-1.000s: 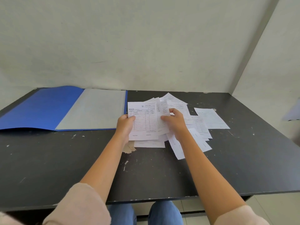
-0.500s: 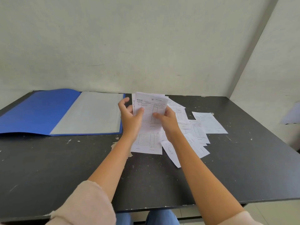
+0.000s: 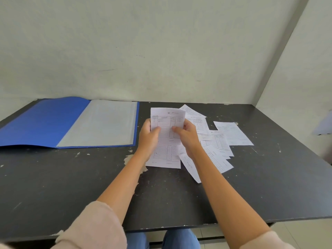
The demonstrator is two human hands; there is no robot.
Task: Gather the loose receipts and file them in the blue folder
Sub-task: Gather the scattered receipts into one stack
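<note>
**Change noted.** One second ago a fanned bundle of receipts (image 3: 168, 121) is held low over the table (image 3: 71, 186). Now the bundle is raised upright and its sheets are drawn together into a near-square stack.

**Grip.** The bundle is pinched from both sides. The left hand (image 3: 150, 139) is closed on its left edge and the right hand (image 3: 188, 137) on its right edge. Both thumbs are pressed against the printed face. The fingers behind the paper are hidden, so their lie cannot be told.

**Position of remaining items.**
- A large receipt (image 3: 165, 157) is seen flat on the table directly beneath the grip.
- The loose receipts (image 3: 217, 142) are spread in overlap to the right of the grip and slightly nearer the person.
- A single receipt (image 3: 233, 133) lies furthest right, its left edge meeting that spread.
- The blue folder (image 3: 45, 123) is open flat just to the left of the grip. No receipt is seen lying on it.

**Assessment.** The gathering step is judged to be part done: one bundle is collected and is being squared, while most sheets are yet to be picked up. Filing is not begun. Slippage of the thin sheets from the two-sided pinch is considered the chief risk.
</note>
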